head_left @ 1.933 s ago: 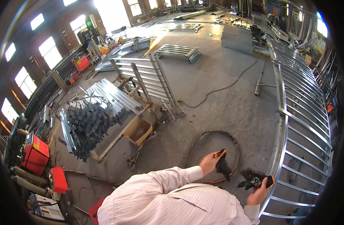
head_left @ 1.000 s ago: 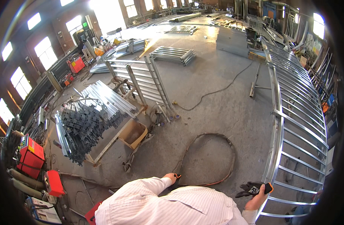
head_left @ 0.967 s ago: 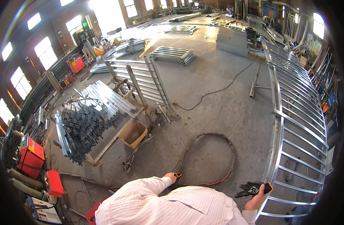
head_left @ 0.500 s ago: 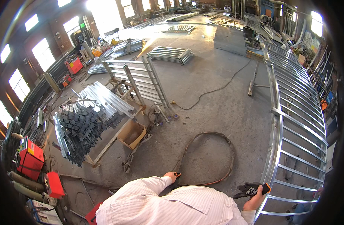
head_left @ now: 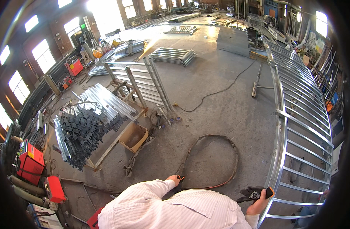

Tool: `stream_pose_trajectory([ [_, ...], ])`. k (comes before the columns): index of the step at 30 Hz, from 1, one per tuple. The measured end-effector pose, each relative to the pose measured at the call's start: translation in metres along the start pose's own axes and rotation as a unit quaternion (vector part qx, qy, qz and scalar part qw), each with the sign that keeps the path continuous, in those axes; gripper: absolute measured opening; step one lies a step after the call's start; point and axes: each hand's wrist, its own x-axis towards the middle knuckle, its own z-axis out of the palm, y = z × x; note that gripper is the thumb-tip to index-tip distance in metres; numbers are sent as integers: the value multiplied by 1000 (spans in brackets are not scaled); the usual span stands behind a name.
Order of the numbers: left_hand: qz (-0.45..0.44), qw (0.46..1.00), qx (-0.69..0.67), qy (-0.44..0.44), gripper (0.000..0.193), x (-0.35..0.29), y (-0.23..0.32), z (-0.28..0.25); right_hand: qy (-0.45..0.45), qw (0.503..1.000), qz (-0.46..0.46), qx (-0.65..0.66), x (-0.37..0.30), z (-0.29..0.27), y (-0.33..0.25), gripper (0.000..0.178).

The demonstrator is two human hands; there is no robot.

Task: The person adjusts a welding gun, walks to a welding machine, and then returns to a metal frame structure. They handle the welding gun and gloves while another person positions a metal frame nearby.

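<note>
My right hand (head_left: 258, 204) is closed on the cuff of a black work glove (head_left: 251, 194) with an orange edge; the glove hangs limp to the left, close to a long metal railing frame (head_left: 280, 152). My left hand (head_left: 172, 178) is closed on another black glove (head_left: 179, 183) with an orange edge, partly hidden by my striped shirt. Beyond my left hand, a thick cable (head_left: 236, 152) lies looped on the concrete floor.
Left of the floor stand a stack of metal tubes (head_left: 81, 128), a cardboard box (head_left: 134, 138) and red machines (head_left: 30, 159). A slatted panel (head_left: 138, 82) stands upright behind the tubes. A thin cable (head_left: 213, 94) crosses the floor toward stacked panels (head_left: 233, 41).
Both hands keep hold of the gloves. Barely anything differs; the view has shifted very slightly.
</note>
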Motion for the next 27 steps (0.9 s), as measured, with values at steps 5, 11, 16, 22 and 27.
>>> stream_pose_trajectory([
  [5,-11,1000,-15,11,51,-10,0,-5,-10,1000,3,2,-7,0,0,34],
  [11,109,945,303,-65,45,1,1,-4,-8,1000,2,11,0,-6,15,36],
  [16,106,946,299,-68,43,16,-7,3,-6,1000,5,9,-1,-4,17,36],
  [22,32,990,134,-29,43,3,-3,-1,-20,1000,-1,-16,-5,-2,12,34],
  [27,45,978,194,-53,50,-20,8,-19,-22,999,-6,-31,-4,-1,11,33],
])
